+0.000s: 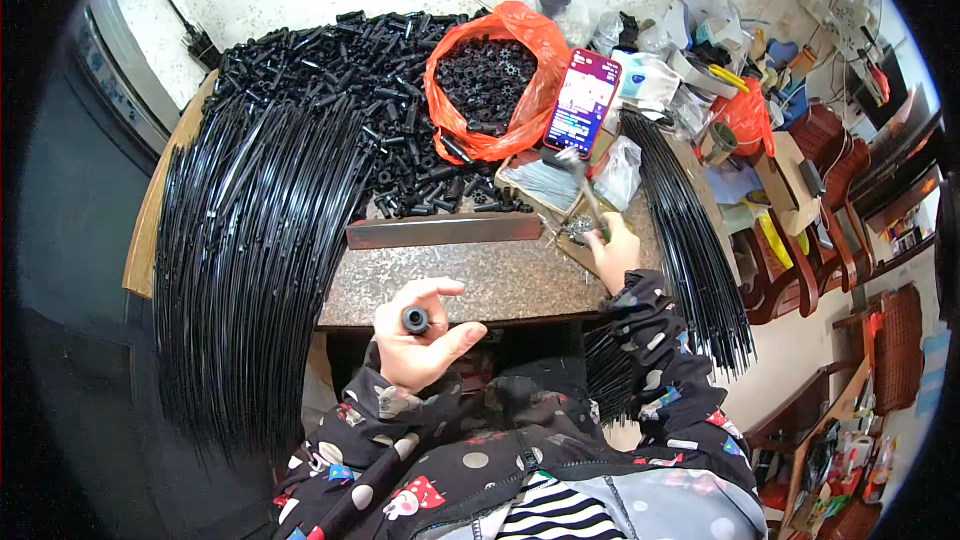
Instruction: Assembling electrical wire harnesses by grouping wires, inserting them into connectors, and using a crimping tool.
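Note:
In my left hand, palm up above the table's front edge, rests a short black plastic sleeve with its round open end facing up. The fingers curl round it while the thumb stands apart. My right hand is closed round the handle of what looks like a hammer, its head blurred and pointing away from me. Beside that hand sits a heap of small metal parts. A long dark metal bar lies across the stone-topped table, beyond my left hand.
Long black rods hang over the table's left side, and more rods over the right. Black sleeves are piled at the back. A red plastic bag holds small black parts. A lit phone stands beside it; wooden chairs are at right.

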The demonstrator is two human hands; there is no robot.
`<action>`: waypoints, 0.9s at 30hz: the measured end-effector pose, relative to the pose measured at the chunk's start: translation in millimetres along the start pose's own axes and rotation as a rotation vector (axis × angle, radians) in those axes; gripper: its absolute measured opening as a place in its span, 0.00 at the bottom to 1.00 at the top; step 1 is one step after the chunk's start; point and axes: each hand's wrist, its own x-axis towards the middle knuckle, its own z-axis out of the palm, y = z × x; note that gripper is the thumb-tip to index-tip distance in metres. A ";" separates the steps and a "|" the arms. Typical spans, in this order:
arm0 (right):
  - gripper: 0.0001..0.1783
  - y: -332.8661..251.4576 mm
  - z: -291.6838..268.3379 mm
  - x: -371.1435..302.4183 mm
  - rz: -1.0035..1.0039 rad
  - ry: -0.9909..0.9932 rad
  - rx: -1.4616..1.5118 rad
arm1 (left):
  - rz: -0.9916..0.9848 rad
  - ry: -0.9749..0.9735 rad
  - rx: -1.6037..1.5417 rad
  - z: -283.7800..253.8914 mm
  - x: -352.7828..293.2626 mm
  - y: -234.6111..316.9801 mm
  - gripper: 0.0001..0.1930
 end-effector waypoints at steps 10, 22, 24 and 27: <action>0.09 -183.5 -44.2 -58.3 0.380 -0.234 1.383 | -0.069 -0.179 -0.026 30.4 0.6 30.9 0.30; 0.11 -221.6 -43.5 -89.2 0.236 -0.202 1.420 | 0.080 -0.006 -0.022 17.3 -25.1 41.2 0.34; 0.12 -222.9 -43.4 -90.0 0.202 -0.188 1.357 | 0.059 -0.026 0.021 15.1 -26.0 45.5 0.36; 0.11 -224.5 -41.5 -93.8 0.116 -0.123 1.283 | 0.067 -0.030 0.032 13.3 -28.1 50.7 0.38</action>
